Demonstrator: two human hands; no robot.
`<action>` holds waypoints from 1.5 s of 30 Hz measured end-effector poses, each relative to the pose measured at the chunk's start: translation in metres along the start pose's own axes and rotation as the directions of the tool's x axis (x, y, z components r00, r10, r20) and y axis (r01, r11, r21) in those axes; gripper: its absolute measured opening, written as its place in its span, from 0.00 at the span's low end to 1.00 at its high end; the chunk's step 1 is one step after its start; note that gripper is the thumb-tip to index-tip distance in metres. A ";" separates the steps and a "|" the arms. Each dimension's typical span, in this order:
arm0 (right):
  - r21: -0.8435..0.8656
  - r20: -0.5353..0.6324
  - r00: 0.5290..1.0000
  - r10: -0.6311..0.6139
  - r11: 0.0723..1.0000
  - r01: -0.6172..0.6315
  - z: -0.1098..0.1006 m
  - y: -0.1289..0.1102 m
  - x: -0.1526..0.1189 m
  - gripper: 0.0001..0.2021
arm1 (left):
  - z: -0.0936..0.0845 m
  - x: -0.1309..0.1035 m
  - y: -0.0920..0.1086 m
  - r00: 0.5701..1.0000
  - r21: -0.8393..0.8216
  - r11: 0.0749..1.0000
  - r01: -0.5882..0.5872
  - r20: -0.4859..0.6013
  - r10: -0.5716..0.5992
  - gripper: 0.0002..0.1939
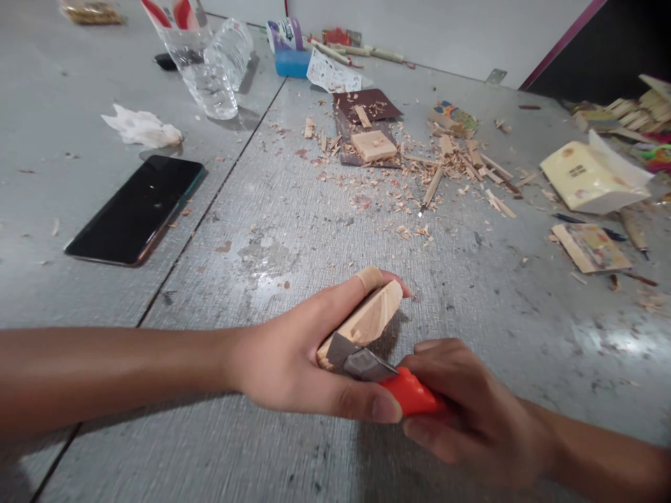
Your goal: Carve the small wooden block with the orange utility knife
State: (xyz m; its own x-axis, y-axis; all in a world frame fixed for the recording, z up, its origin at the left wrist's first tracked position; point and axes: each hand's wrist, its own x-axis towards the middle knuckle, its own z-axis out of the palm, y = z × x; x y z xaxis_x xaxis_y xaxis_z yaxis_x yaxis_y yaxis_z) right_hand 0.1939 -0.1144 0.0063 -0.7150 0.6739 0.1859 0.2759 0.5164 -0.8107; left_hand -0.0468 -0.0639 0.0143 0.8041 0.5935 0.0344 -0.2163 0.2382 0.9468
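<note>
My left hand (293, 363) is closed around a pale wood block (374, 314) with a slanted, cut end. A tan bandage wraps one of its fingers. In my right hand (472, 412) is a utility knife (414, 392) with an orange-red handle, gripped in a closed fist. The knife's grey blade lies against the near end of the block, between the left thumb and index finger. My left thumb rests along the blade and touches the front of the handle. Part of the handle is hidden by the right fingers.
A black phone (139, 209) lies at left, below a crumpled tissue (141, 127) and a clear plastic cup (210, 84). Wood shavings (466, 161) spread around a flat wood piece (373, 145) on brown sandpaper (367, 105). A yellow packet (581, 175) sits at right.
</note>
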 end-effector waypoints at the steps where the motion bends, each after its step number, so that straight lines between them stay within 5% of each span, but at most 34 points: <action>1: 0.004 0.006 1.000 0.003 1.000 -0.003 0.000 0.000 0.000 0.15 | 0.000 0.000 0.000 1.000 0.005 1.000 0.000 0.000 0.000 0.37; 45: 0.073 0.045 0.997 0.060 0.995 -0.063 0.001 -0.001 0.002 0.16 | 0.000 0.000 0.001 1.000 -0.004 1.000 0.019 0.017 -0.019 0.37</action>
State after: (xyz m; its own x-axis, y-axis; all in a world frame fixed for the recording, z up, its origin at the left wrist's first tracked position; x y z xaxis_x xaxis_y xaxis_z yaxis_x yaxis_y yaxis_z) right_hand 0.1916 -0.1146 0.0071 -0.7252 0.6794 0.1116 0.2732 0.4327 -0.8591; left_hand -0.0472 -0.0636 0.0150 0.8172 0.5759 0.0219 -0.2034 0.2527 0.9459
